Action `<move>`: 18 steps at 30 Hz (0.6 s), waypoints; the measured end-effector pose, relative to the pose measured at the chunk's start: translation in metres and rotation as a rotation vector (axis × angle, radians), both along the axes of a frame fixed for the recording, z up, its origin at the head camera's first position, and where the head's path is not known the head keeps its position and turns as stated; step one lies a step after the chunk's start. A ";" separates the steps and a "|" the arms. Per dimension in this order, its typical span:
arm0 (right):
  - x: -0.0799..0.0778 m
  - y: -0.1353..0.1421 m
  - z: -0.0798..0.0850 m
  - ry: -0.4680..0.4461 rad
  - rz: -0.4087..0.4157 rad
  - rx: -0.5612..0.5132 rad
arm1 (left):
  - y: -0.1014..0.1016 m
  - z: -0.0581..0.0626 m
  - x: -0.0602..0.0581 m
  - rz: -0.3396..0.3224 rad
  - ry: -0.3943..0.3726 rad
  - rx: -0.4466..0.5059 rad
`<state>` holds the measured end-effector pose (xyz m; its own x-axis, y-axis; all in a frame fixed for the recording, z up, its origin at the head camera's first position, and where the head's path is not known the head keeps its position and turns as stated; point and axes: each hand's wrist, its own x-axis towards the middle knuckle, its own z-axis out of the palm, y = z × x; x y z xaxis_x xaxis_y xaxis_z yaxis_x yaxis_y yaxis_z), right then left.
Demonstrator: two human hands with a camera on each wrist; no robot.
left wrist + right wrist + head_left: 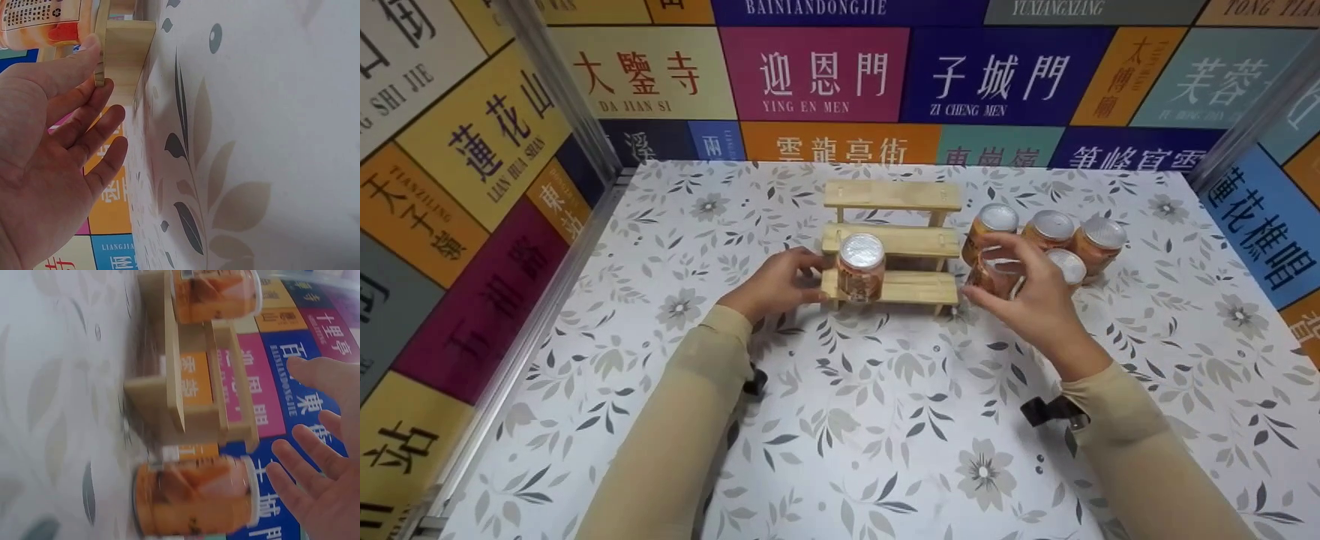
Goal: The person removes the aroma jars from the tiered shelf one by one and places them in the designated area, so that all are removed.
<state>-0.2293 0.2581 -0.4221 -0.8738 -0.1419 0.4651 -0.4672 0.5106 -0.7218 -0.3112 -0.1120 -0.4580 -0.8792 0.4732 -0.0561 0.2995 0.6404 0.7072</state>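
Observation:
A small three-step wooden stand [919,287] stands on the table, and a canned-fruit jar [861,281] with a silver lid is upright on the left part of its lowest step. My left hand [781,283] pinches the left end of that step, thumb on top beside the jar and fingers below, as the left wrist view [56,124] shows. At the right, my right hand [1039,300] is over the near jars, thumb and fingers spread apart. One orange jar [996,281] shows between them in the head view; in the right wrist view a jar [194,498] is apart from the fingertips.
Several more silver-lidded jars [1099,244] stand grouped to the right of the stand. A floral cloth [870,420] covers the table. Panels with colourful lettering [817,75] wall in the back and both sides.

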 end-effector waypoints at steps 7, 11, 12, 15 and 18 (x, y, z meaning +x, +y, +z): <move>-0.009 -0.037 -0.005 -0.067 0.090 0.016 | 0.001 0.002 -0.001 -0.011 0.001 -0.007; -0.016 -0.053 -0.010 -0.077 0.112 -0.019 | 0.001 0.003 -0.001 -0.010 -0.013 0.003; -0.018 -0.058 -0.011 -0.074 0.115 -0.025 | 0.001 0.003 -0.002 -0.009 -0.015 0.005; -0.023 -0.069 -0.015 -0.066 0.119 -0.025 | 0.000 0.002 -0.002 -0.002 -0.021 0.005; -0.028 -0.081 -0.019 -0.092 0.139 -0.040 | -0.001 0.000 -0.001 0.010 -0.028 -0.002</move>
